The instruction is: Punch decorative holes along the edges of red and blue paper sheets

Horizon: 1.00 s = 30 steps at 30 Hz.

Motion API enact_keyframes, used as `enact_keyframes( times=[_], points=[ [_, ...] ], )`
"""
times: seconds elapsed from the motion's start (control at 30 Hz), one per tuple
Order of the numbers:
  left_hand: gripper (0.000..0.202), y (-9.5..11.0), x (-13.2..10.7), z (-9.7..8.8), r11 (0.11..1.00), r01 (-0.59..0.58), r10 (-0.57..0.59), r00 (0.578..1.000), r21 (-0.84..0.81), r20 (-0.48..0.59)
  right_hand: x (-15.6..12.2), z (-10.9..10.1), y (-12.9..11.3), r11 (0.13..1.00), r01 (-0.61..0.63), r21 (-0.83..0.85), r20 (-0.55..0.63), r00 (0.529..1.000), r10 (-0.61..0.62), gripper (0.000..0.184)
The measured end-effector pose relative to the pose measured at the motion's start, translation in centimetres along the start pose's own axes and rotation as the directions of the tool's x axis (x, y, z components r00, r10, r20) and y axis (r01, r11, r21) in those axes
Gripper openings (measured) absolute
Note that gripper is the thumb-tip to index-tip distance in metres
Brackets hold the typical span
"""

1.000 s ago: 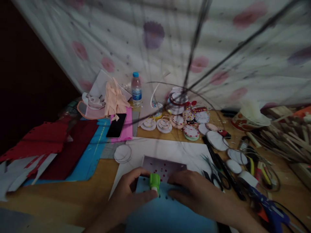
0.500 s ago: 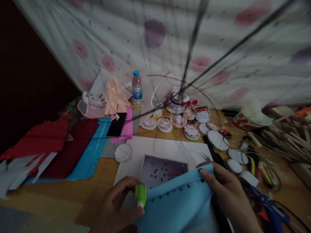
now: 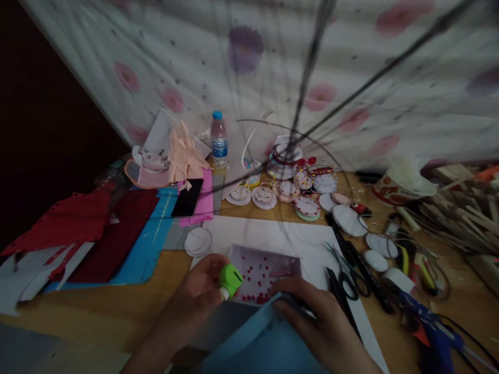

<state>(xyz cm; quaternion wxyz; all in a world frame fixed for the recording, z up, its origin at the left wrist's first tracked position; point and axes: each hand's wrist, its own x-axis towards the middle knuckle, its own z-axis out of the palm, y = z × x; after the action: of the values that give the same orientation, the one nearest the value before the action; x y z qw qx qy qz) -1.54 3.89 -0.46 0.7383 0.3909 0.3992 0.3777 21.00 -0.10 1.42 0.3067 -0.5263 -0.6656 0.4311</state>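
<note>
Left hand (image 3: 197, 291) pinches green punch (image 3: 231, 279) — right hand (image 3: 315, 311) grips blue sheet (image 3: 271, 340) between forearms (image 3: 156, 340).

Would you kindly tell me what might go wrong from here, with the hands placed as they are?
The small green-and-white plastic tool, held in the left hand, might slip. The right hand, close to the shallow grey box, might bump it and scatter the small red bits inside. The thin light-blue sheet, gripped near its edge by the right hand, might crease.

Scissors (image 3: 344, 268) lie right of the tray (image 3: 289, 265), the bottle (image 3: 219, 141) behind it.
</note>
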Motion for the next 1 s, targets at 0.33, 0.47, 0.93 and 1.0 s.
enact_keyframes(
  times=[0.33, 0.47, 0.93, 1.0],
  points=[
    [0.031, 0.1, 0.2, 1.4, 0.985, 0.092, -0.084, 0.995, -0.146, 0.059, 2.2, 1.6, -1.1, 0.995, -0.028, 0.100, 0.057, 0.998, 0.022, 0.016],
    [0.030, -0.3, 0.6, 0.9, 0.988, 0.101, -0.094, 0.993, -0.115, 0.065, 2.4, 1.4, -1.5, 0.997, -0.021, 0.079, 0.086, 0.996, 0.014, 0.015],
    [0.034, -0.9, 0.2, 1.6, 0.999, 0.053, -0.054, 0.998, -0.008, -0.043, 2.9, 0.1, -1.8, 0.982, 0.063, -0.180, 0.125, 0.991, -0.040, 0.016],
    [0.036, -1.0, -0.4, 1.9, 0.992, 0.034, -0.026, 0.998, 0.122, -0.064, 3.1, -0.4, -1.7, 0.945, 0.131, -0.300, 0.177, 0.981, -0.079, 0.017]
  ],
)
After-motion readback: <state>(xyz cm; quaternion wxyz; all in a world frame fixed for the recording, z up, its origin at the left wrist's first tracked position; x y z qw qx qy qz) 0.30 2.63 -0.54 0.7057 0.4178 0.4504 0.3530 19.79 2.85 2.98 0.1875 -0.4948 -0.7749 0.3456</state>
